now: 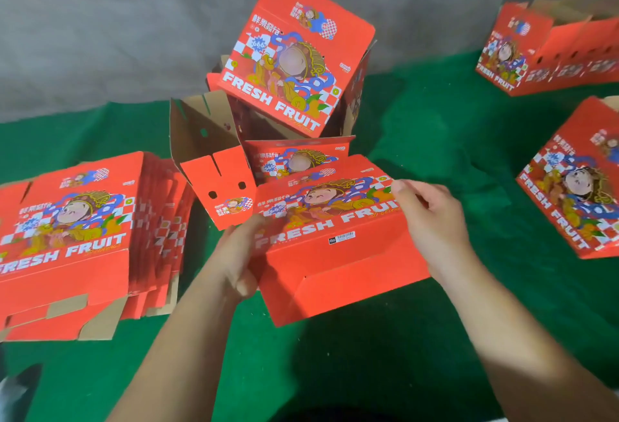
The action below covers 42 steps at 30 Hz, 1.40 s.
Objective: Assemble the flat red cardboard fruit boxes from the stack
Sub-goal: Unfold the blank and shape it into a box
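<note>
Both my hands grip one red box [335,247] over the green worktop [418,338]: left hand [239,260] curled round its left edge, right hand [432,217] pinching the right side. Flat stack [83,240] lies left.

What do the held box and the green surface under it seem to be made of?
Held box: cardboard, probably corrugated, printed red with a slight sheen outside; the open box behind it shows a plain brown inside and creased folds. Green surface: looks like matte cloth or felt, going by its wrinkles and soft shading, though the exact fabric cannot be told.
</note>
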### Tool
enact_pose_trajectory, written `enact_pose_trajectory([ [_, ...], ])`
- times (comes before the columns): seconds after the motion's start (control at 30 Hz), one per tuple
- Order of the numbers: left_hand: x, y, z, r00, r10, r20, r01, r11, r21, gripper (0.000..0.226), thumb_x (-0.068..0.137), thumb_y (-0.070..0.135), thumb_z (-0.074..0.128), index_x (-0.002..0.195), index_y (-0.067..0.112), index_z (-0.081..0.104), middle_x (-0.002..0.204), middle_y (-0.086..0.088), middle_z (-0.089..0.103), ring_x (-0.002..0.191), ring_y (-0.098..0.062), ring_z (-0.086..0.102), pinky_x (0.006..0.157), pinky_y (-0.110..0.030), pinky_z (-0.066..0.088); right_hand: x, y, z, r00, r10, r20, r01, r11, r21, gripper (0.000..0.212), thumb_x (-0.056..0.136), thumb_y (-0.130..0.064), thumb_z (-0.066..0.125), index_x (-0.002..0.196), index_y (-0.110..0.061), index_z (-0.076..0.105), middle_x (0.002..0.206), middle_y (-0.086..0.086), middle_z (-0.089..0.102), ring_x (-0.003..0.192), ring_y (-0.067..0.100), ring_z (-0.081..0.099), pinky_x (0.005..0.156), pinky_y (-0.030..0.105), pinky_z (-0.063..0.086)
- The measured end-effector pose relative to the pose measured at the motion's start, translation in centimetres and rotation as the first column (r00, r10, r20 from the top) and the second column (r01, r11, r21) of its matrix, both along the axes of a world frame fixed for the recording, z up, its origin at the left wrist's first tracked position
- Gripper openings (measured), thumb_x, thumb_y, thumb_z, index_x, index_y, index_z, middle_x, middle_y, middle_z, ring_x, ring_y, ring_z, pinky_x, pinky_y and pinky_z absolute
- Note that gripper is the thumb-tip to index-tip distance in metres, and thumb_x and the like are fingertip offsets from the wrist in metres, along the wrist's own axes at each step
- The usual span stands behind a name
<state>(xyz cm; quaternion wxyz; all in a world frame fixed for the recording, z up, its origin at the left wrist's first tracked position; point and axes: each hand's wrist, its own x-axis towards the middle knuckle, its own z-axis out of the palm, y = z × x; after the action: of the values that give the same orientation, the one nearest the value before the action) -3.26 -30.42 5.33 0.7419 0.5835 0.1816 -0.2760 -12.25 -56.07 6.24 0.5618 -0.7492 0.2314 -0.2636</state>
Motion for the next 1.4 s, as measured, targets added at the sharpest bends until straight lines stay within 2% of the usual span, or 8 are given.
enact_pose_trajectory([
  [0.17,-3.1,-0.3,-2.9,0.978,-0.063,0.199,0.067,0.998,-0.015,0.040,0.093,0.026,0.075,0.130,0.012,0.067,0.117,-0.013,0.077,0.100,-0.030,0.076,0.080,-0.038,0.060,-1.9,-1.0,-3.5,0.984,-0.075,0.160,0.081,0.996,-0.032,0.035,0.087,-0.020,0.075,0.116,-0.038,0.069,0.115,-0.001,0.067,0.106,0.008,0.069,0.095,0.033,0.055],
  [0.3,-4.0,0.9,-4.8,0.765,-0.256,0.591,0.133,0.961,0.244,0.059,0.088,0.024,0.078,0.140,0.043,0.057,0.133,0.005,0.059,0.118,-0.011,0.066,0.085,-0.033,0.063,-2.9,-3.6,-5.0,0.980,-0.017,-0.197,0.074,0.956,0.282,0.102,0.078,-0.048,0.086,0.159,-0.045,0.025,0.144,-0.002,0.055,0.117,0.018,0.067,0.096,0.045,0.057],
  [0.4,-3.3,1.5,-6.5,0.647,-0.389,0.656,0.143,0.907,0.396,0.074,0.091,-0.002,0.070,0.152,0.031,0.043,0.139,0.005,0.046,0.131,-0.004,0.054,0.103,-0.025,0.051,-4.3,-4.4,-6.5,0.950,0.256,-0.182,-0.110,0.813,0.571,0.097,0.089,-0.047,0.075,0.162,-0.039,0.012,0.102,-0.002,0.076,0.089,0.021,0.072,0.093,0.048,0.056],
  [0.53,-2.2,0.6,-7.2,0.681,-0.406,0.610,0.071,0.865,0.497,0.070,0.082,-0.009,0.073,0.140,0.017,0.044,0.129,-0.010,0.054,0.109,-0.032,0.065,0.091,-0.038,0.058,-6.0,-3.9,-8.9,0.930,0.329,-0.164,-0.274,0.918,0.286,0.051,0.084,-0.019,0.084,0.129,-0.026,0.061,0.119,-0.004,0.077,0.102,0.009,0.072,0.081,0.026,0.057],
  [0.8,-0.9,-3.0,-7.3,0.605,-0.592,0.533,0.235,0.772,0.591,0.082,0.094,0.008,0.066,0.161,0.035,0.028,0.132,0.030,0.061,0.117,0.014,0.055,0.100,-0.013,0.040,-6.5,-4.5,-12.6,0.966,0.239,-0.095,-0.218,0.958,0.186,0.038,0.087,0.005,0.078,0.105,-0.028,0.080,0.105,-0.010,0.080,0.095,0.005,0.074,0.085,0.026,0.058],
  [0.97,-0.8,-5.3,-7.1,0.754,-0.489,0.439,0.270,0.839,0.472,0.076,0.093,0.003,0.064,0.150,0.045,0.035,0.112,0.025,0.073,0.103,-0.002,0.067,0.086,-0.010,0.049,-6.1,-4.4,-14.4,0.950,0.232,-0.210,-0.191,0.961,0.200,0.110,0.071,-0.040,0.093,0.157,-0.002,0.035,0.135,0.007,0.069,0.119,0.025,0.069,0.104,0.045,0.056],
  [1.17,-0.7,-5.3,-6.1,0.788,-0.478,0.388,0.389,0.875,0.287,0.052,0.100,0.014,0.065,0.144,0.037,0.048,0.131,0.005,0.070,0.125,-0.021,0.065,0.114,-0.051,0.046,-8.6,-4.5,-15.2,0.964,0.019,-0.263,-0.035,0.998,-0.057,0.148,0.044,-0.069,0.096,0.152,-0.068,-0.007,0.154,-0.020,0.030,0.146,0.020,0.037,0.119,0.052,0.034],
  [1.4,-3.0,-5.3,-7.5,0.875,-0.438,0.207,0.355,0.870,0.342,0.056,0.103,0.014,0.059,0.154,0.027,0.040,0.151,-0.001,0.049,0.108,-0.020,0.067,0.104,-0.039,0.049,-10.6,-9.0,-15.2,0.950,-0.309,0.040,0.312,0.943,-0.113,0.132,0.056,-0.010,0.095,0.162,-0.008,0.015,0.163,0.011,0.035,0.149,0.031,0.040,0.124,0.051,0.032],
])
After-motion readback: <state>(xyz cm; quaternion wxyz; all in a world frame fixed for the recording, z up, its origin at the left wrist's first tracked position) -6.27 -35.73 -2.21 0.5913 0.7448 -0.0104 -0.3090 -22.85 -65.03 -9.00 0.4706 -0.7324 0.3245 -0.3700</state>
